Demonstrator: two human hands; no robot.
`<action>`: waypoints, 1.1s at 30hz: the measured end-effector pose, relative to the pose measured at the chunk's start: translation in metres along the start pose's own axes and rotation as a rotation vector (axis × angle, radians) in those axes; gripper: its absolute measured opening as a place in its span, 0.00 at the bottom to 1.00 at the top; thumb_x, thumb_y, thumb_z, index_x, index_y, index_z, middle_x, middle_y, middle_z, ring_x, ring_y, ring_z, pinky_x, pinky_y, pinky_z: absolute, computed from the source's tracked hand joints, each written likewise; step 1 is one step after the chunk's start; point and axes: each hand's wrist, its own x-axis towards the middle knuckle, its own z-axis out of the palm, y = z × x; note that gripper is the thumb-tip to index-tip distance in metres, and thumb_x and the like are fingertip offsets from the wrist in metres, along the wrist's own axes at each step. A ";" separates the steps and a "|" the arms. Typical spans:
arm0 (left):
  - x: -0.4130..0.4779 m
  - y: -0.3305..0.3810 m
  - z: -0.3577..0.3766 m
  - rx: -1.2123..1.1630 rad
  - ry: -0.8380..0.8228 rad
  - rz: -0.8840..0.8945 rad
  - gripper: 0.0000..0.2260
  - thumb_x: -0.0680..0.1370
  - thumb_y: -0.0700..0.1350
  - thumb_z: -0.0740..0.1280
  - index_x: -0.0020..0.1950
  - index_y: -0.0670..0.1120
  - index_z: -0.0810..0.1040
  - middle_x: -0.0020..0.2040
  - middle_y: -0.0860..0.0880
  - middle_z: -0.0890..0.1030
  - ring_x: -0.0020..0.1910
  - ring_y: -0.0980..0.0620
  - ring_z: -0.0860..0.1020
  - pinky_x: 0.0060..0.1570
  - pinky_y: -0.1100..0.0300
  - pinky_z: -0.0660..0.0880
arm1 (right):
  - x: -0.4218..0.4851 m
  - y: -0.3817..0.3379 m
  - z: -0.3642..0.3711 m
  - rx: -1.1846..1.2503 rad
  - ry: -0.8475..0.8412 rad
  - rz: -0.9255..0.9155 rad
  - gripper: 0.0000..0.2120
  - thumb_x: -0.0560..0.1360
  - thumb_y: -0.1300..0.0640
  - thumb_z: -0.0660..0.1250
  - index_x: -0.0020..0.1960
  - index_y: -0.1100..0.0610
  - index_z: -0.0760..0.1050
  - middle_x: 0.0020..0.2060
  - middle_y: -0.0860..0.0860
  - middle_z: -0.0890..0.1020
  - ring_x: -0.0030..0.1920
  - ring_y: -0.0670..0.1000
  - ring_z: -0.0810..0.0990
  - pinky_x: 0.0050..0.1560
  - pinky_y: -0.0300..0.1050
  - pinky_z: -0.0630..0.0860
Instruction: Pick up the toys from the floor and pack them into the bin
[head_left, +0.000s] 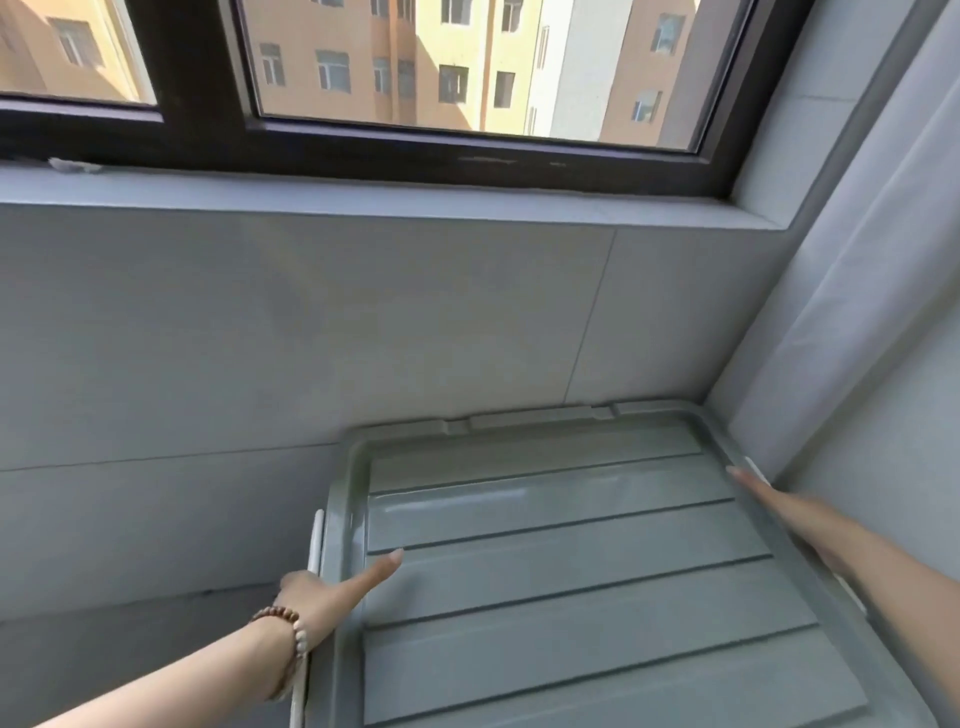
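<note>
Grey tiled wall beneath dark-framed window, grey sill, sunlit buildings outside.
</note>
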 end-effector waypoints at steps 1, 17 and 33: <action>0.003 -0.002 0.007 0.004 -0.001 -0.018 0.67 0.43 0.75 0.66 0.71 0.33 0.60 0.65 0.39 0.70 0.63 0.42 0.72 0.61 0.55 0.67 | 0.005 0.004 0.002 -0.008 0.002 0.022 0.55 0.51 0.26 0.69 0.63 0.66 0.74 0.63 0.62 0.76 0.53 0.58 0.76 0.60 0.51 0.71; 0.014 -0.007 0.035 0.026 -0.033 0.004 0.57 0.58 0.73 0.68 0.70 0.33 0.55 0.62 0.39 0.73 0.60 0.43 0.74 0.57 0.54 0.70 | 0.033 0.038 0.034 -0.140 0.135 -0.145 0.58 0.52 0.17 0.55 0.66 0.59 0.72 0.64 0.58 0.76 0.65 0.58 0.73 0.67 0.50 0.67; 0.000 -0.018 0.103 0.875 0.031 0.849 0.45 0.56 0.73 0.20 0.72 0.60 0.32 0.70 0.57 0.28 0.70 0.49 0.28 0.70 0.40 0.34 | -0.118 0.063 0.208 -0.657 0.166 -0.482 0.44 0.64 0.27 0.23 0.76 0.40 0.45 0.77 0.43 0.45 0.77 0.48 0.41 0.74 0.52 0.38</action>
